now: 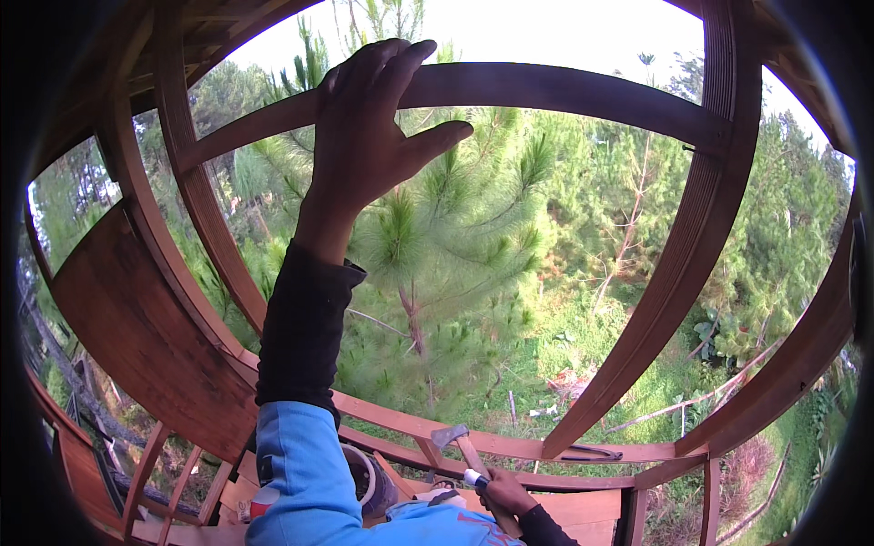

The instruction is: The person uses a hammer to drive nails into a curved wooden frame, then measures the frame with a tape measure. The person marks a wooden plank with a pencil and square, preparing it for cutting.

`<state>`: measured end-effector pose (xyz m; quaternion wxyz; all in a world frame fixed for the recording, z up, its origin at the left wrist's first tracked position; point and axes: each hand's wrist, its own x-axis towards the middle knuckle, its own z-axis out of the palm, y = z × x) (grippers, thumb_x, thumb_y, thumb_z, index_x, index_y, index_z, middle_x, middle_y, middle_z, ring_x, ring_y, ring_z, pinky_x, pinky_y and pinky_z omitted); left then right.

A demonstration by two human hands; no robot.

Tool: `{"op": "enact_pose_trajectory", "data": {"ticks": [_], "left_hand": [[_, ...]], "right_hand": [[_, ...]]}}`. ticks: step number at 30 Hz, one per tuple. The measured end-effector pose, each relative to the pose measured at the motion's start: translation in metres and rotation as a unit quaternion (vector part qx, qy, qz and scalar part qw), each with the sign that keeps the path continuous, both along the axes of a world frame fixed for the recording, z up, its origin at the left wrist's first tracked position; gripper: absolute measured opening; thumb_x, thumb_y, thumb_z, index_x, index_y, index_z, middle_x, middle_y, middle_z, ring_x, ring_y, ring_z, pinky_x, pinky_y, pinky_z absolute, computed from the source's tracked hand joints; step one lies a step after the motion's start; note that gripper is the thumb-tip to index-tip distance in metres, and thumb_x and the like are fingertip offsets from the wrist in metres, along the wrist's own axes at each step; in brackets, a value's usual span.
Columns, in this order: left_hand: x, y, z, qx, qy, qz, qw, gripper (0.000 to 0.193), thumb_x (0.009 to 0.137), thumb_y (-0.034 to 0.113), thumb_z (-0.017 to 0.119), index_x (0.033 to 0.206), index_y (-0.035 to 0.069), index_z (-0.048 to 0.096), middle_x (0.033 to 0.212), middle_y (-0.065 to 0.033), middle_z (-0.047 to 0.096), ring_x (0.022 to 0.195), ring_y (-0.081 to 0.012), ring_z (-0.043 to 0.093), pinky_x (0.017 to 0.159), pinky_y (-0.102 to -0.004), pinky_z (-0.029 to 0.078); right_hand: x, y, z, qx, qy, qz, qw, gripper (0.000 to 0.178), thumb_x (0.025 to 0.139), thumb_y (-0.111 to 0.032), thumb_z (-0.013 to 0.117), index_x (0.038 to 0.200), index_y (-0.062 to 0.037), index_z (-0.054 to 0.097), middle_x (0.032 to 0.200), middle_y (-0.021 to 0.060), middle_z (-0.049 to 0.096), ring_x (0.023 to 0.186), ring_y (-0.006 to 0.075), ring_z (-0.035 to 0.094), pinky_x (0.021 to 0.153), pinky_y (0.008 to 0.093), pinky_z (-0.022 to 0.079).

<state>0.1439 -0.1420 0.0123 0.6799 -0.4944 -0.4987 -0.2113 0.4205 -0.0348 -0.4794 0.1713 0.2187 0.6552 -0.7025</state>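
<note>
My left hand (369,127) is raised high against a brown wooden crossbeam (555,91). Its fingers bend over the beam's top edge, while the thumb sticks out to the right below it. Low in the view, my right hand (510,493) is closed around the wooden handle of a hatchet (451,437), whose grey metal head points up and left beside the lower rail. A small white-and-dark piece (474,478) shows against the handle by my fingers; I cannot tell what it is.
Upright posts (674,255) frame the opening, with a lower rail (510,444) across it. A dark metal tool (592,452) lies on that rail. A wooden panel (155,337) leans at left. A dark bucket (373,482) stands below my left arm. Pines and a grassy slope lie outside.
</note>
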Motion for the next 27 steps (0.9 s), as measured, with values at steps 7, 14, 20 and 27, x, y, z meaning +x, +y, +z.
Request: {"op": "enact_pose_trajectory", "data": {"ticks": [7,14,20,27], "left_hand": [[-0.05,0.017,-0.012,0.085,0.007,-0.045,0.995,0.056,0.062,0.041,0.091,0.103,0.013,0.066,0.092,-0.0065,0.065,0.087,-0.03,0.062,0.09,-0.0475,0.044],[-0.065,0.005,-0.034,0.073,-0.008,-0.179,0.981,0.031,0.08,0.025,0.082,0.096,0.007,0.061,0.092,-0.0096,0.058,0.092,-0.027,0.056,0.093,-0.044,0.044],[-0.128,-0.132,-0.145,0.042,-0.109,-0.246,0.962,0.023,0.091,0.021,0.076,0.105,0.005,0.069,0.099,-0.0075,0.069,0.095,-0.0173,0.065,0.089,-0.0329,0.051],[-0.21,-0.32,-0.525,0.199,-0.75,-0.038,0.63,0.024,0.096,0.02,0.074,0.102,-0.002,0.072,0.093,-0.0044,0.074,0.086,-0.0088,0.067,0.079,-0.0278,0.055]], "right_hand": [[-0.046,-0.022,0.016,-0.001,-0.031,0.062,0.998,0.019,0.095,-0.012,0.056,0.108,0.0016,0.06,0.079,0.0066,0.062,0.063,0.0151,0.062,0.054,0.0327,0.052],[-0.109,-0.063,-0.015,-0.028,-0.056,0.02,0.998,0.014,0.096,-0.007,0.055,0.107,0.0013,0.058,0.078,0.007,0.06,0.059,0.0164,0.059,0.051,0.0319,0.049],[-0.142,-0.086,-0.059,-0.024,-0.076,0.001,0.997,0.017,0.103,-0.013,0.051,0.116,-0.0033,0.056,0.078,0.004,0.059,0.057,0.013,0.059,0.048,0.0307,0.051],[-0.171,-0.116,-0.096,-0.018,-0.197,0.003,0.98,0.017,0.1,-0.009,0.049,0.111,0.0023,0.055,0.077,0.0059,0.059,0.055,0.0145,0.059,0.047,0.0327,0.049]]}}
